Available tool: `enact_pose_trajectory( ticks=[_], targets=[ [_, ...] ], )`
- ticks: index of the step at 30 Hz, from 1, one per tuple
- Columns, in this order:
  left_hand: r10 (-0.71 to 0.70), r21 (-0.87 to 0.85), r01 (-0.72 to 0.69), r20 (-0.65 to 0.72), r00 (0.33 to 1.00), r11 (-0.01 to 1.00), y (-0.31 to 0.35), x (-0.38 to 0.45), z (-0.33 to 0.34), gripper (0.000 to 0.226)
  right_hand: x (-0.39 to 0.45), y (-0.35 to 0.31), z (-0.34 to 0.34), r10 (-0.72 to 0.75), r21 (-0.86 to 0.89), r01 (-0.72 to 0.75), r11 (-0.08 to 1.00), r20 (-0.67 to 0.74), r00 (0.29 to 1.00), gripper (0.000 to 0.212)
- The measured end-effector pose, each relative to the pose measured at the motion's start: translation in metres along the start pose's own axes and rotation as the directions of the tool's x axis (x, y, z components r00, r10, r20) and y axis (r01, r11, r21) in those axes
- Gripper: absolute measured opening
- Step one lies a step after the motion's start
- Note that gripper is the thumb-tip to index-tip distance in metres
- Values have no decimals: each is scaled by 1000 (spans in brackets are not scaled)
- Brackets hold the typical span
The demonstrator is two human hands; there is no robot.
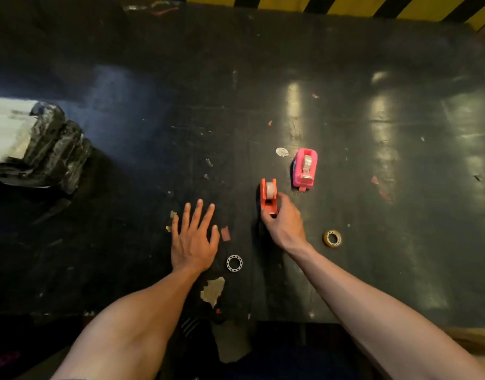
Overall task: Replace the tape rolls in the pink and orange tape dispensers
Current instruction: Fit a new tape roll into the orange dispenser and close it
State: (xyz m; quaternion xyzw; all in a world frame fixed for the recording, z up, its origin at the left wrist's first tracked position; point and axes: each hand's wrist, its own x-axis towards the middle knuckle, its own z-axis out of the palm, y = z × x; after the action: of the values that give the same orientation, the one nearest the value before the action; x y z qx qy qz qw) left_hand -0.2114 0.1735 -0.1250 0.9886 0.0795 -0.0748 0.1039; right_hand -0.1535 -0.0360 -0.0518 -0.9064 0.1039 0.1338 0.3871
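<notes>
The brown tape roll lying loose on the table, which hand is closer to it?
Right. The right hand, gripping the orange dispenser, sits just left of the brown tape roll. The left hand lies flat farther left.

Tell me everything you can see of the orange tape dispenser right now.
The orange tape dispenser is a small, plastic-looking piece standing upright on the dark table, just nearer the person than the pink one. A whitish tape roll sits between its side walls. The right hand grips its near end, where the cutter is mostly hidden by fingers.

Head-worn camera looks steeply down, close over the dark table [345, 78].
</notes>
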Motion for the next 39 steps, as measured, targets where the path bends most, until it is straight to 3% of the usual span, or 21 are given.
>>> enact_pose_trajectory(
  ticks=[5,11,14,16,19,21,23,27,39],
  targets=[
    [-8,19,8,10,1000,1000,0,1,0,61,4,-3,0,2,-75,4,997,78,997,61],
    [10,-43,-8,34,999,999,0,4,-10,63,15,2,-16,-131,-277,215,937,292,947,52],
    [64,-127,-52,88,994,991,1,11,-14,72,24,3,-21,-131,-290,239,927,347,929,51],
    [142,-217,-104,167,976,971,7,18,-21,79,22,2,-20,-170,-279,250,927,282,944,47],
    [239,-356,-131,279,930,925,23,29,-34,85,9,-8,-10,-222,-301,223,927,37,974,29],
    [248,-422,-107,293,923,900,32,32,-38,81,1,-18,-2,-194,-346,161,924,-63,979,33],
    [225,-449,-79,282,933,890,40,33,-40,71,-3,-24,6,-145,-399,107,911,-66,987,43],
    [176,-445,-52,242,954,894,46,33,-38,52,-5,-28,10,-122,-367,91,926,-63,991,34],
    [180,-449,-47,260,949,893,47,30,-45,54,9,-17,-18,32,-165,-51,985,-116,993,21]
  ],
)
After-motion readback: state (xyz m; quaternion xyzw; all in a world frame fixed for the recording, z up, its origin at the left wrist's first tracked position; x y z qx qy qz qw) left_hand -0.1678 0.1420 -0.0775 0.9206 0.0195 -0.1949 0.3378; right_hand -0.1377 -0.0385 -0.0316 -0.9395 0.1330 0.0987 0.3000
